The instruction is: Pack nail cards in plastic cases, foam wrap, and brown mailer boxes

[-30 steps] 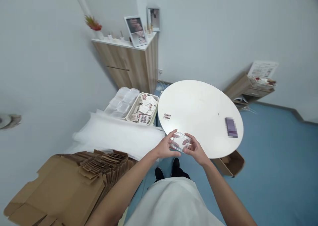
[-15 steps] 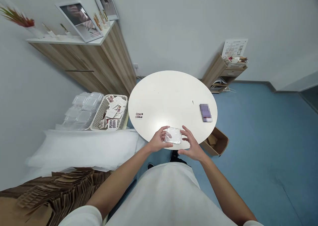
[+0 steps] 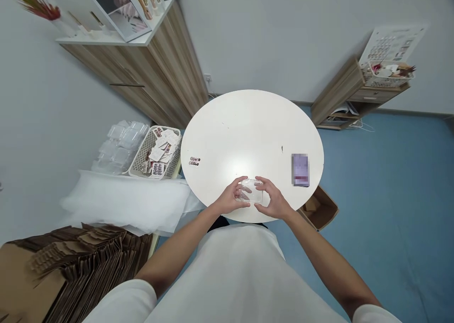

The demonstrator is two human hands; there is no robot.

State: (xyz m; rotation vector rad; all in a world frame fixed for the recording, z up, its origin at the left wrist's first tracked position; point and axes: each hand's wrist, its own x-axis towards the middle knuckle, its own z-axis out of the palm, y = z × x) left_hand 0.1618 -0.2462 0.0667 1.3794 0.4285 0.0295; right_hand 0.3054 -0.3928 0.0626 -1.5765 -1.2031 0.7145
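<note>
A small clear plastic box [image 3: 252,195] is held between my two hands over the near edge of the white oval table [image 3: 244,119]. My left hand [image 3: 232,196] grips its left side, with fingers showing through the clear plastic. On the other side, my right hand [image 3: 272,200] has its thumb low and its fingertips at the top right edge. Whether anything lies inside the box I cannot make out. A small card of dark press-on nails [image 3: 194,161] lies at the table's left. Toward the right edge rests a purple, blurred-out rectangular item [image 3: 300,170].
Left of the table stand a white basket [image 3: 138,164] of cards and stacked clear plastic boxes [image 3: 118,145]. White sheeting [image 3: 124,197] and folded brown cardboard [image 3: 102,261] lie nearer me. An open carton [image 3: 328,209] sits on the floor at right, below a wooden shelf unit [image 3: 340,86].
My right hand has closed in on the box's right side, where before it was apart from it. The camera view has shifted, and the table appears larger.
</note>
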